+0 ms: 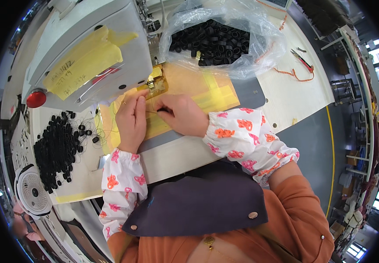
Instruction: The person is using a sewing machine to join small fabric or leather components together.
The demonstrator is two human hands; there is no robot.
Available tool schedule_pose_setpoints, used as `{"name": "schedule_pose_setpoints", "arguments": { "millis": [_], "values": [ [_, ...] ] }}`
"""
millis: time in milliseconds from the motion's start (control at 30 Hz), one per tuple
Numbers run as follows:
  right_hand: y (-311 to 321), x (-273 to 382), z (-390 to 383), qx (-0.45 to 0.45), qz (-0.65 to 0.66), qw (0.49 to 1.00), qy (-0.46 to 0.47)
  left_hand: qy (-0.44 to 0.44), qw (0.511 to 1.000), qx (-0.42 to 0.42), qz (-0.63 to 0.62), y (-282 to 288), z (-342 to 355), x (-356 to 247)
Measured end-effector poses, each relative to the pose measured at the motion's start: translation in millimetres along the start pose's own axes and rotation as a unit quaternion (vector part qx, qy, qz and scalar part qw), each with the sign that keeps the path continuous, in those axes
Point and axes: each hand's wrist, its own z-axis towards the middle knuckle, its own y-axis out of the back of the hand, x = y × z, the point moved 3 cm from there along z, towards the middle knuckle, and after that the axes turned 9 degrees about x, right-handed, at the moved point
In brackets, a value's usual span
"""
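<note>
My left hand (131, 119) is closed, thumb and forefinger pinched together just in front of the sewing machine's presser foot (151, 83). What it holds, if anything, is too small to make out. To its right, my right hand (184, 115) is closed, with a small black piece (161, 110) showing between thumb and curled fingers. Most of that piece is hidden by the fingers. Both hands are over the yellow-taped work plate (207, 98). The grey sewing machine (130, 57) stands directly beyond my left hand.
An open clear plastic bag (264, 48) of black loops (215, 41) lies at the back. Red-handled snips (302, 60) lie at the right. Left of the machine, a heap of black loops (56, 149) trails threads, beside a white fan (34, 191). A red button (36, 99) juts from the machine.
</note>
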Motion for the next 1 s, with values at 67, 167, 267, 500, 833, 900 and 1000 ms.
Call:
{"name": "schedule_pose_setpoints", "arguments": {
  "millis": [67, 167, 267, 500, 833, 900, 1000],
  "values": [
    [-9.1, 18.3, -15.8, 0.089, -0.075, 0.989, 0.088, -0.124, 0.990, -0.024, -0.068, -3.4, 10.6, -4.1],
    [-2.5, 23.3, -17.6, 0.144, -0.042, 0.983, 0.111, -0.041, 0.994, 0.083, -0.055, -4.0, 11.2, 6.6],
    [27.8, 15.0, 7.5, 0.136, 0.006, 0.991, -0.002, -0.013, 0.998, 0.065, 0.005, -5.2, 7.6, 14.0],
    [26.7, -15.0, 46.4, 0.219, 0.185, 0.946, -0.153, 0.033, 0.996, 0.082, 0.005, -4.1, 6.0, 8.1],
    [15.5, -17.9, 42.9, -0.030, -0.134, 0.985, 0.103, 0.073, 0.995, 0.024, 0.063, -4.1, 21.5, 13.6],
    [13.3, -20.2, 44.1, -0.054, -0.128, 0.985, 0.102, 0.116, 0.989, 0.041, 0.085, -5.0, 24.3, 20.4],
    [13.9, -21.5, 45.6, -0.072, -0.131, 0.984, 0.095, 0.112, 0.990, 0.034, 0.077, -6.0, 30.1, 22.8]
  ]
}}
